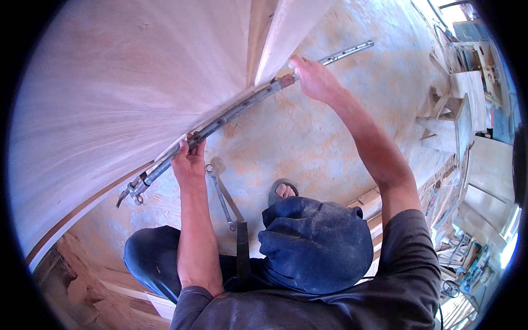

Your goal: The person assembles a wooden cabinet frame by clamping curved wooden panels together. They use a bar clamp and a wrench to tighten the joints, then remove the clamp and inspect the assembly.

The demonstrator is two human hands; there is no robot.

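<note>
The long grey metal bar clamp with a row of holes (236,115) slants along the lower edge of the broad pale wooden panel (126,93), above the blue-grey, dust-strewn floor (308,148); whether it touches that edge is unclear. The left hand (190,159) has its grip closed around the bar from below, near the metal screw end (131,192), probably to bear the weight there. The right hand (318,81) lies across the bar farther up; its fingers are partly hidden, so how tightly its grip is closed cannot be told. Hands spaced well apart would seem to keep so long a bar from swinging. The slim silver metal wrench (221,195) lies on the floor, within easy reach.
</note>
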